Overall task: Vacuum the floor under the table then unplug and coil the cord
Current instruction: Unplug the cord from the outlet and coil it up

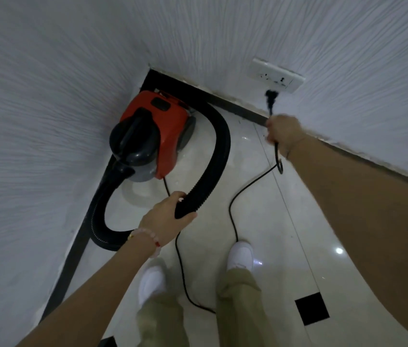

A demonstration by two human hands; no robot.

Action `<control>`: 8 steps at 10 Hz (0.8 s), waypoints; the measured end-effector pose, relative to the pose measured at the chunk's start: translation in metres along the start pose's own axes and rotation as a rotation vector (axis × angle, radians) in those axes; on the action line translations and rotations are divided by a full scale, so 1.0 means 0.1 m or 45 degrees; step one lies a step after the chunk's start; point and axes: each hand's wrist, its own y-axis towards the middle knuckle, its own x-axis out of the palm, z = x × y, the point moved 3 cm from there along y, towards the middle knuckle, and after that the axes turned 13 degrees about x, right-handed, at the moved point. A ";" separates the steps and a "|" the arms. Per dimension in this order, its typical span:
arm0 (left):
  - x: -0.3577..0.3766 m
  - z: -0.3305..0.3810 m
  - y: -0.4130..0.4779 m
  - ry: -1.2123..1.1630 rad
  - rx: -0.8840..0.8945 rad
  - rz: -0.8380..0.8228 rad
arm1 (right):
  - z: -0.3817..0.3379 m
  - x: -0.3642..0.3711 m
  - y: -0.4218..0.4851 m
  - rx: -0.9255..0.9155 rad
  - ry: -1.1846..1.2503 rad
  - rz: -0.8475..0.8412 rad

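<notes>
A red and black canister vacuum [153, 136] sits in the room's corner on the pale tile floor. Its ribbed black hose [219, 151] loops from the canister around to my left hand [170, 219], which grips the hose end. My right hand [282, 132] is closed on the thin black cord [233, 216] just below its plug [270, 98]. The plug hangs free just under the white wall socket [277, 75], out of it. The cord trails across the floor between my white shoes and back to the vacuum.
Textured white walls meet in the corner, with a dark baseboard [235, 106] along the floor. My two shoes [240, 255] stand close to the cord's loops. A black inlay tile [312, 308] lies at the lower right. No table is in view.
</notes>
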 end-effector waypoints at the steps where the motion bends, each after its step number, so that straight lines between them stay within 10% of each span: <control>1: 0.03 -0.03 -0.05 0.033 0.036 -0.018 | 0.62 0.12 -0.36 0.014 -0.030 0.053; 4: 0.00 -0.10 -0.29 0.238 0.362 0.000 | 1.59 0.04 -1.28 -0.037 0.069 0.087; 8: 0.43 0.16 -0.70 0.900 1.434 0.072 | 2.40 0.36 -2.19 -0.081 -0.214 -0.146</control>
